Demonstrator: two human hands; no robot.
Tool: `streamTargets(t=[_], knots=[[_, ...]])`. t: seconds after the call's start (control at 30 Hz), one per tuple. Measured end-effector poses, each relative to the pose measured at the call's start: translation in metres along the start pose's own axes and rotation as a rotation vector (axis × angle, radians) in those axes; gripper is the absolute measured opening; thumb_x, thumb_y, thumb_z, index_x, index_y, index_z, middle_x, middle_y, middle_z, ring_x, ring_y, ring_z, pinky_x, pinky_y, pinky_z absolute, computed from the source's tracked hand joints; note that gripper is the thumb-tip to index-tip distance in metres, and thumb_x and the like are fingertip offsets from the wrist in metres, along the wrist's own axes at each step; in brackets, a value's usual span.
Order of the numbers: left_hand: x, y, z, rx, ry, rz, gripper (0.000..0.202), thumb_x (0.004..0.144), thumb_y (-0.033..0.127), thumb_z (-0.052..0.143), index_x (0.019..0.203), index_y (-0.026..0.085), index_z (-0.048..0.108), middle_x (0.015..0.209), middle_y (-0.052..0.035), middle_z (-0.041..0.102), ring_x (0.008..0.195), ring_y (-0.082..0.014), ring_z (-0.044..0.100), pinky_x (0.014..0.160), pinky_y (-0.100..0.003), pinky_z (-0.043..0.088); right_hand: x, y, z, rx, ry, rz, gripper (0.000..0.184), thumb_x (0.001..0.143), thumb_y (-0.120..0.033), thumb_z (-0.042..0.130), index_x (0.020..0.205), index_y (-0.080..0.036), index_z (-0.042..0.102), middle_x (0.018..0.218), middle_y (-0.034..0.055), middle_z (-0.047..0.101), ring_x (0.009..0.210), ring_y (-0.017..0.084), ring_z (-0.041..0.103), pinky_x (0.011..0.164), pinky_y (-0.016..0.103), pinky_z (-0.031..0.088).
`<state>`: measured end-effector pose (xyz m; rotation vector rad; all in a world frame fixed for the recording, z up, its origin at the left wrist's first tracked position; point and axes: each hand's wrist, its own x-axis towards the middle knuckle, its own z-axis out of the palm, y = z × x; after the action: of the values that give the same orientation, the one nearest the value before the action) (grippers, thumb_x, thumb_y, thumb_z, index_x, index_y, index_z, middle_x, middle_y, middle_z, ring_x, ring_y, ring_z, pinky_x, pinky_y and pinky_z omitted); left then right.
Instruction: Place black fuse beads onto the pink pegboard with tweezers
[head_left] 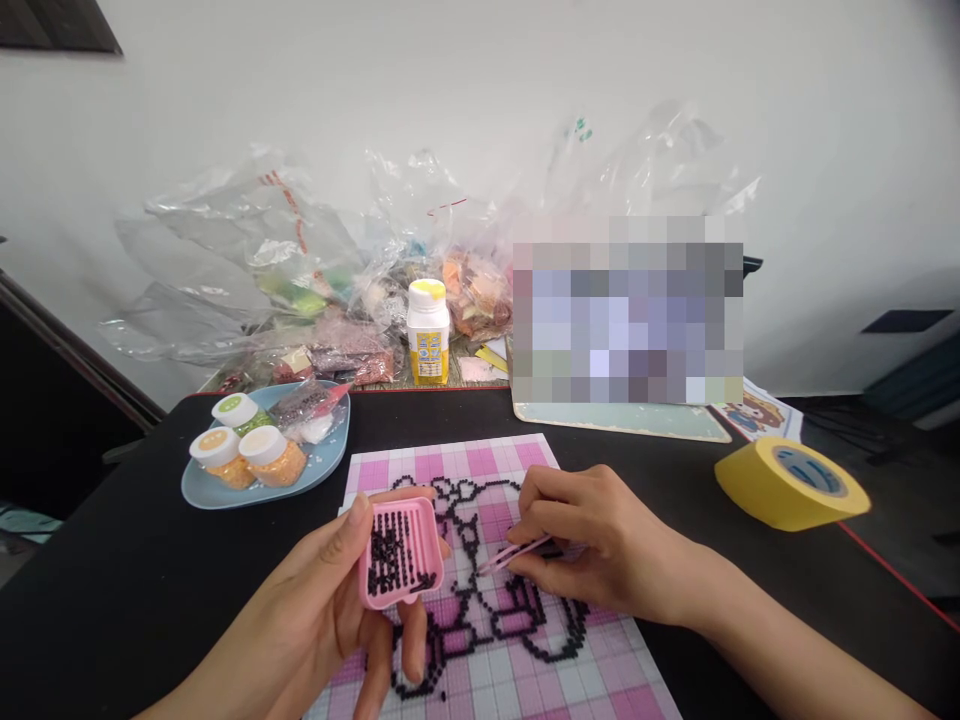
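Note:
My left hand (330, 610) grips a small pink square tray (400, 553) filled with black beads, thumb on its left edge and fingers beneath. My right hand (592, 535) pinches pink tweezers (516, 553), whose tips point left toward the tray. Both hands hover over a pink-and-white checked pegboard (517, 665) on the black table. A black bead outline (487, 600) partly covers the board; part of it is hidden under my hands.
A blue plate (217, 492) at the left carries three white-lidded bead jars and small bags. A yellow tape roll (791, 483) lies at the right. Behind stand a yellow-capped bottle (428, 333), clear plastic bags of beads (300, 290) and a blurred panel.

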<state>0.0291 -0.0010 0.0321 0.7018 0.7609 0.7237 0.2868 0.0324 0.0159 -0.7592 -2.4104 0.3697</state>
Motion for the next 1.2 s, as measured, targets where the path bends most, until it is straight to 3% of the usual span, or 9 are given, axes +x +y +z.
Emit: streamTargets(t=[0.23, 0.37, 0.53, 0.67, 0.8, 0.97, 1.2], knots=[[0.001, 0.001, -0.001, 0.008, -0.015, 0.001, 0.045, 0.095, 0.054, 0.047, 0.103, 0.015, 0.066, 0.060, -0.0078, 0.071, 0.036, -0.0093, 0.054, 0.033, -0.014, 0.047, 0.001, -0.001, -0.001, 0.001, 0.005, -0.006, 0.014, 0.092, -0.026, 0.062, 0.084, -0.016, 0.069, 0.077, 0.0014, 0.058, 0.056, 0.008, 0.046, 0.051, 0.021, 0.034], [-0.002, 0.003, 0.002, 0.015, 0.011, -0.007, 0.045, 0.092, 0.056, 0.052, 0.113, 0.017, 0.063, 0.059, -0.0060, 0.072, 0.037, -0.0103, 0.056, 0.034, -0.015, 0.049, 0.001, 0.000, 0.000, 0.000, 0.012, -0.013, 0.014, 0.092, -0.025, 0.062, 0.084, -0.016, 0.069, 0.077, 0.0014, 0.058, 0.057, 0.008, 0.046, 0.050, 0.021, 0.034], [-0.003, 0.006, 0.006, 0.023, 0.025, -0.032, 0.047, 0.087, 0.058, 0.058, 0.109, 0.016, 0.065, 0.060, -0.0069, 0.073, 0.039, -0.0109, 0.058, 0.035, -0.015, 0.051, 0.001, 0.000, 0.000, 0.011, 0.011, -0.014, 0.013, 0.092, -0.025, 0.062, 0.085, -0.016, 0.069, 0.078, 0.0012, 0.058, 0.057, 0.008, 0.047, 0.050, 0.021, 0.034], [-0.003, 0.007, 0.005, 0.031, 0.041, -0.036, 0.054, 0.087, 0.059, 0.057, 0.125, 0.021, 0.057, 0.058, -0.0057, 0.073, 0.039, -0.0127, 0.058, 0.035, -0.016, 0.050, 0.001, -0.001, -0.001, 0.013, 0.009, -0.013, 0.013, 0.092, -0.025, 0.062, 0.085, -0.017, 0.069, 0.079, 0.0012, 0.059, 0.057, 0.007, 0.048, 0.051, 0.021, 0.034], [-0.002, 0.003, 0.002, 0.034, 0.027, -0.031, 0.055, 0.089, 0.058, 0.055, 0.126, 0.018, 0.057, 0.059, -0.0067, 0.073, 0.038, -0.0120, 0.057, 0.034, -0.016, 0.050, 0.000, -0.001, -0.002, 0.006, 0.005, -0.013, 0.013, 0.092, -0.026, 0.063, 0.085, -0.017, 0.069, 0.079, 0.0014, 0.059, 0.058, 0.008, 0.049, 0.051, 0.021, 0.035], [0.000, -0.002, -0.003, 0.058, 0.048, -0.014, 0.069, 0.090, 0.057, 0.054, 0.145, 0.017, 0.038, 0.061, -0.0072, 0.073, 0.040, -0.0139, 0.057, 0.033, -0.018, 0.050, 0.001, -0.003, -0.003, 0.027, 0.053, -0.012, 0.011, 0.092, -0.024, 0.063, 0.088, -0.016, 0.068, 0.079, 0.0022, 0.059, 0.061, 0.009, 0.051, 0.052, 0.021, 0.037], [0.001, -0.004, -0.002, 0.099, 0.042, -0.044, 0.080, 0.085, 0.057, 0.063, 0.147, 0.017, 0.034, 0.063, -0.0074, 0.074, 0.038, -0.0138, 0.058, 0.033, -0.019, 0.049, 0.006, -0.010, -0.001, 0.123, 0.150, -0.049, 0.011, 0.095, -0.020, 0.057, 0.099, -0.015, 0.066, 0.084, 0.0047, 0.059, 0.068, 0.010, 0.054, 0.058, 0.021, 0.045]])
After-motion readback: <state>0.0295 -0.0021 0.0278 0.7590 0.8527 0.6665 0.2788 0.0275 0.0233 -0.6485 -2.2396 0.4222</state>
